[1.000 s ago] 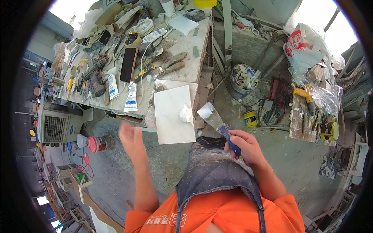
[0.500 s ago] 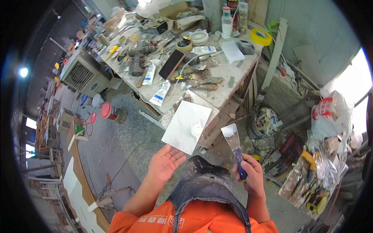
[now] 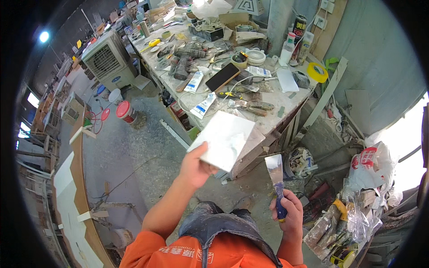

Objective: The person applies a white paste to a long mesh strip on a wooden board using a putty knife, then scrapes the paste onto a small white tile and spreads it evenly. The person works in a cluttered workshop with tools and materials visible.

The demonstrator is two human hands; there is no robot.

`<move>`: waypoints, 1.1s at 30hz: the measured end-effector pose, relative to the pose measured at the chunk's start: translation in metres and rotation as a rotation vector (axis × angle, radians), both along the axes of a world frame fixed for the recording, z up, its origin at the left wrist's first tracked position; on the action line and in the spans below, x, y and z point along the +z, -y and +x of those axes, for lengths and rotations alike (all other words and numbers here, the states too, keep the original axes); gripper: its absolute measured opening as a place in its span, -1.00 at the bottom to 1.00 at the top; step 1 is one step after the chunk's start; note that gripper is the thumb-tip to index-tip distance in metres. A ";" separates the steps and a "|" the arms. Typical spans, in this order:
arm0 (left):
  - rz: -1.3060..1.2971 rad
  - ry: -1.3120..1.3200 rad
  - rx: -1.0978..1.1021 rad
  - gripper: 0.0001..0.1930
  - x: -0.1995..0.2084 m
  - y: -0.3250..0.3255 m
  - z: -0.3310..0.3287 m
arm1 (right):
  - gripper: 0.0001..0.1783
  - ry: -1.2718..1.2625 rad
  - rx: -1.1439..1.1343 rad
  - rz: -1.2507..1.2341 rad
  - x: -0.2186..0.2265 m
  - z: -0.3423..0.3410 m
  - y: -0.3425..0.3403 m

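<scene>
My left hand (image 3: 195, 169) grips the near left edge of a white rectangular board (image 3: 225, 138), thumb on top and fingers underneath. A pale smear of paste shows on the board's face; its far side overlaps the workbench corner. In my right hand (image 3: 288, 209), closed round its blue handle, is a putty knife (image 3: 276, 178) with the blade pointing up and away, apart from the board. White and blue tubes (image 3: 203, 106) lie on the bench just beyond the board, near a dark phone (image 3: 222, 77) and several used scrapers (image 3: 252, 106).
The cluttered workbench (image 3: 272, 120) holds tools, tape and bottles. A debris bucket (image 3: 300, 163) stands below its right side, with a plastic bag (image 3: 371, 165) on a heap farther right. A red-lidded bucket (image 3: 125, 111) and an air cooler (image 3: 109, 60) stand on the left.
My left hand, open beside the board before, has closed on its edge. The board has shifted slightly right and up in view. My right hand keeps hold of the putty knife.
</scene>
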State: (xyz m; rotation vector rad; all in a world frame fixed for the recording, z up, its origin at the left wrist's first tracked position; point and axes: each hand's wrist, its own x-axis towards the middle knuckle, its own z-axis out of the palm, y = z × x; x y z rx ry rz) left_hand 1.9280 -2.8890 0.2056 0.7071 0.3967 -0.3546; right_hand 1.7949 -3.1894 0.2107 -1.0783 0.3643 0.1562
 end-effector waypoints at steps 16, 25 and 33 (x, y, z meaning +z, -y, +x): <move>0.419 0.488 0.636 -0.43 -0.049 -0.312 -0.160 | -0.55 -0.207 0.748 0.014 0.022 0.041 -0.368; 0.269 0.271 0.860 -0.49 -0.039 -0.419 -0.171 | -0.58 1.033 0.935 -0.930 0.025 0.104 -0.515; 0.499 0.106 1.015 -0.50 -0.063 -0.478 -0.106 | -0.59 1.067 1.164 -0.808 0.014 0.197 -0.606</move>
